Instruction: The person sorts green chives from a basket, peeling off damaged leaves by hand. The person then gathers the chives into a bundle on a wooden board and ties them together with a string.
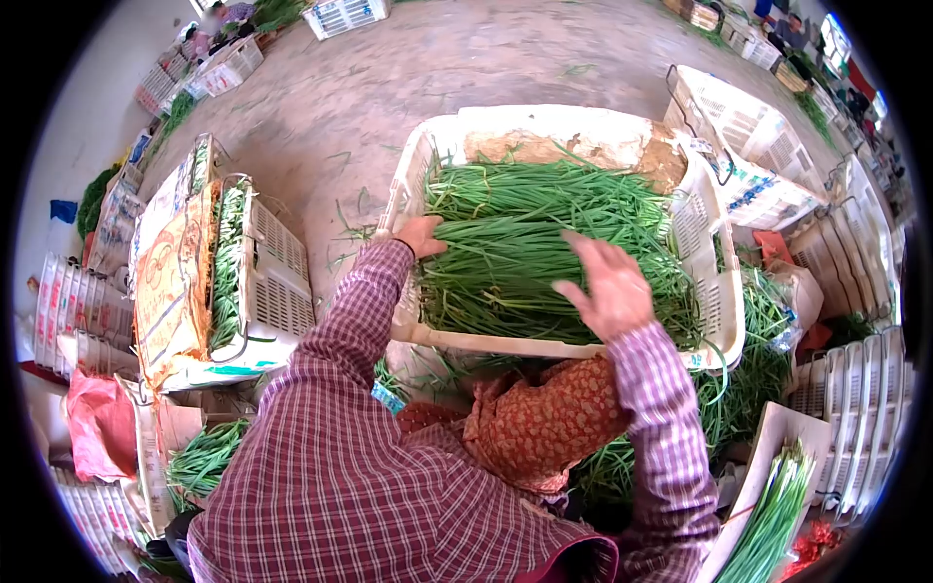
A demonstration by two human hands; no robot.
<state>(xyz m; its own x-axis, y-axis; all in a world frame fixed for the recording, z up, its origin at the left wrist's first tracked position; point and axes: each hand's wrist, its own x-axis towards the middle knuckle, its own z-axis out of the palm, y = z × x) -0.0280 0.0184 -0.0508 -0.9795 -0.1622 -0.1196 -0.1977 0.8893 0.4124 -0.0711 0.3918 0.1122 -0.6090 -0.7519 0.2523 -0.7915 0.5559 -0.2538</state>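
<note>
Green chives (544, 257) lie lengthwise in layers inside a white plastic crate (566, 342) in front of me. At the crate's left side my left hand (420, 236) rests by the ends of the chives, its fingers spread and partly hidden. My right hand (617, 290) is over the right half of the chives, fingers and thumb apart, holding nothing. It is a little blurred, and I cannot tell whether it touches them. Stained, pale lining (564, 136) covers the crate's far wall.
A crate on its side (277, 262) with chives stands to the left. White crates (753, 131) stand at the right. Loose chives (743, 389) lie beside my right arm, and a bundle of chives (773, 515) rests on a board. Several people sit far back among crates.
</note>
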